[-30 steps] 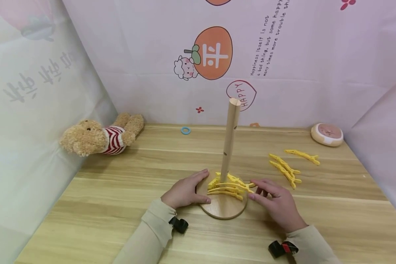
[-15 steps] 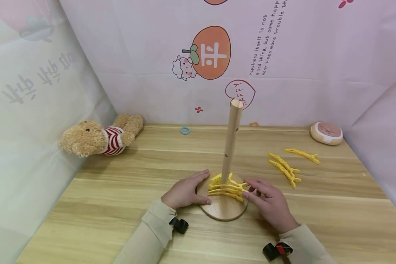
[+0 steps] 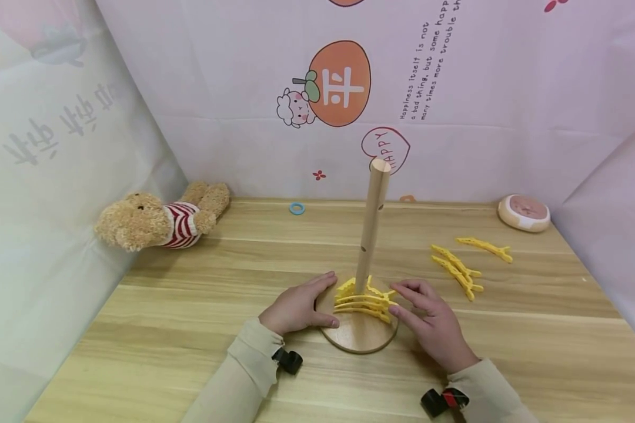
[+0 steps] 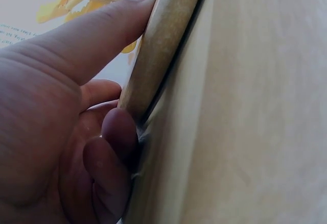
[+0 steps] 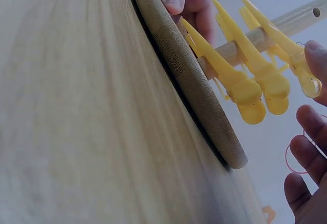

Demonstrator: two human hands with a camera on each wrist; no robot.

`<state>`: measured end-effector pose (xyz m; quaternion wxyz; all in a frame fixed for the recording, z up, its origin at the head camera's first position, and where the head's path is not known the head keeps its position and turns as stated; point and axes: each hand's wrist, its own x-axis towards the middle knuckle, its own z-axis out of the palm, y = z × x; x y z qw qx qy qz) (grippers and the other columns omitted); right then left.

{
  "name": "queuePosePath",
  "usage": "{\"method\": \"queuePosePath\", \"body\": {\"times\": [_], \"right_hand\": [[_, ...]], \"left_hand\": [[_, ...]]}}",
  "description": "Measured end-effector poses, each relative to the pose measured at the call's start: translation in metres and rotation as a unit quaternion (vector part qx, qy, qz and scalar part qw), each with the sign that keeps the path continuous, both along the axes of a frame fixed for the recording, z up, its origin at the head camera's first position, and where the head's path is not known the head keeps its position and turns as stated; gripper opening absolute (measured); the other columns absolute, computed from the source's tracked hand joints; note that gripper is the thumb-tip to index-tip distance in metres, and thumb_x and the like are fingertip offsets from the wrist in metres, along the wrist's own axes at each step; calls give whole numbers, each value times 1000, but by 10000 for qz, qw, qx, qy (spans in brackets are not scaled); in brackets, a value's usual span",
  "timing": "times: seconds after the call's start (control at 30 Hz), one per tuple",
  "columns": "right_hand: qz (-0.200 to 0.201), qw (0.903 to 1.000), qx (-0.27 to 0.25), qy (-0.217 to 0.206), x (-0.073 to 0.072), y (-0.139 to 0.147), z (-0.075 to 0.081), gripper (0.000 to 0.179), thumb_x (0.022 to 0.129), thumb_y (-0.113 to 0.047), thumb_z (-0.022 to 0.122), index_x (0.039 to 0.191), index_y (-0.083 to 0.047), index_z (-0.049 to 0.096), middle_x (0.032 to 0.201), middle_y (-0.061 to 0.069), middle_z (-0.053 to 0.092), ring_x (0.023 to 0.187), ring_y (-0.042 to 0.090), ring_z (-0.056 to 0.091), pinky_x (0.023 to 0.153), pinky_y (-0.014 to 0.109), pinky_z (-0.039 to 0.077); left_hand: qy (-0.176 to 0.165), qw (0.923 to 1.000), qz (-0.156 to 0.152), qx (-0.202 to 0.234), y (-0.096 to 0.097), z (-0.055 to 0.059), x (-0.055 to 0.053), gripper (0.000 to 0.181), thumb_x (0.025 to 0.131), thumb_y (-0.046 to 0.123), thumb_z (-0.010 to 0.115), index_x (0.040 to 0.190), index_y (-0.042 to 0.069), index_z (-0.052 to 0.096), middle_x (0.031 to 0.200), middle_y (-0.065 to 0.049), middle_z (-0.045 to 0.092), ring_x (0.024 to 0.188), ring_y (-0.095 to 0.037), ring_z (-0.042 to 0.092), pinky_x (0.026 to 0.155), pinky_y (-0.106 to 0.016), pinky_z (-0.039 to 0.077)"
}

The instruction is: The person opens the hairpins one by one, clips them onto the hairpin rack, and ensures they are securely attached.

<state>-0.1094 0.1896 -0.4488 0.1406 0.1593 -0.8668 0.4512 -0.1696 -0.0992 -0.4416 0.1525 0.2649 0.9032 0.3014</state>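
Observation:
Yellow alligator hair clips (image 3: 361, 301) sit clamped around the lower part of a wooden pole (image 3: 372, 223), which rises from a round wooden base (image 3: 361, 339). My left hand (image 3: 296, 305) holds the base's left rim, thumb on top and fingers curled at the side, as the left wrist view shows at the base edge (image 4: 158, 50). On the right, my right hand (image 3: 436, 323) has thumb and fingertips apart at the tail of the uppermost clip (image 5: 301, 78). In the right wrist view, clips (image 5: 245, 89) stand one above another along the pole.
Loose yellow clips (image 3: 457, 269) lie on the table right of the stand, another clip (image 3: 484, 248) behind them. A plush bear (image 3: 164, 217) lies at the left, a blue ring (image 3: 297, 208) at the back. A round pink-and-white object (image 3: 524, 213) stands at the back right corner.
My right hand has moved left, bringing a clip in to the pole, and its thumb and fingertips have since parted. The pole has tilted slightly right. My left hand stays on the base.

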Motion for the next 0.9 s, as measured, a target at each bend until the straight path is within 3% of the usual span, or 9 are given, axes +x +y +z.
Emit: {"method": "queuePosePath", "body": {"times": [0.37,0.53,0.9], "right_hand": [[-67,9999,45,-129,2,-6,2,40,91,-15,75,129,-8,69,124,-2,60,105,21,58,81,23,48],[-122,9997,50,-182,1,-6,1,40,92,-16,75,130,-10,68,122,-3,61,102,19,57,77,23,46],[-194,9975,-674,-20,0,1,0,30,92,-6,73,122,-5,70,119,0,65,103,16,57,78,21,46]], "left_hand": [[0,10000,4,3,0,0,0,94,82,48,81,157,15,36,163,1,31,145,-24,37,114,-46,36],[18,10000,-20,12,-2,0,-1,94,82,49,81,157,15,36,163,1,31,144,-25,38,113,-47,37],[-142,9998,91,71,-4,0,0,95,81,49,81,158,20,34,163,4,29,146,-24,35,115,-48,34]]}}
